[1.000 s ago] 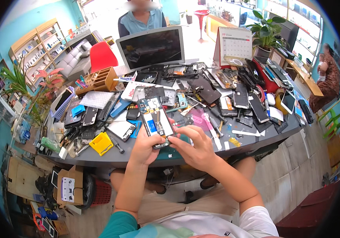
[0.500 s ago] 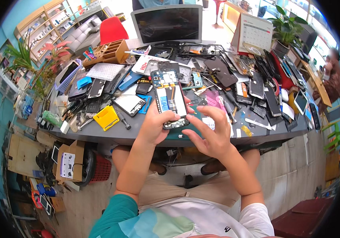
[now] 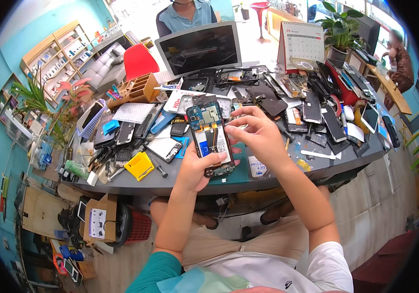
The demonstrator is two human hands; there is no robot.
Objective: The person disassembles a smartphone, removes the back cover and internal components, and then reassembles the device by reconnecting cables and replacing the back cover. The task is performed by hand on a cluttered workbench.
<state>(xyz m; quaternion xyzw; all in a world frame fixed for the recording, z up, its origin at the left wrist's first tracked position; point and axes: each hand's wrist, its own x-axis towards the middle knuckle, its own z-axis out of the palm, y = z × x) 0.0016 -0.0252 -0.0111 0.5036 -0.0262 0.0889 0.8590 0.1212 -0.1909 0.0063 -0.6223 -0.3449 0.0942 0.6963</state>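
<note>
My left hand (image 3: pixel 198 168) grips an opened smartphone (image 3: pixel 211 136) by its lower end, thumb across the front and fingers behind. With its cover off, the phone shows a dark blue circuit board at the top, orange and black flex cables, and a battery below. It is held tilted above the near edge of the desk. Beside the phone's upper right edge is my right hand (image 3: pixel 260 134), fingers bent and apart, with nothing visible in them. Its fingertips are close to the phone; whether they touch it, I cannot tell.
The grey desk (image 3: pixel 175 181) carries heaps of phone parts. Around the phone lie a yellow plastic holder (image 3: pixel 140 166), a white-backed screen (image 3: pixel 164 147) and a paper label (image 3: pixel 257 167). Behind stand a dark monitor (image 3: pixel 202 50), a calendar (image 3: pixel 303 48) and a person (image 3: pixel 186 15).
My right hand has moved from the phone's lower end up along its right side. The view has shifted, and more of the person behind the monitor shows. My left hand keeps its grip.
</note>
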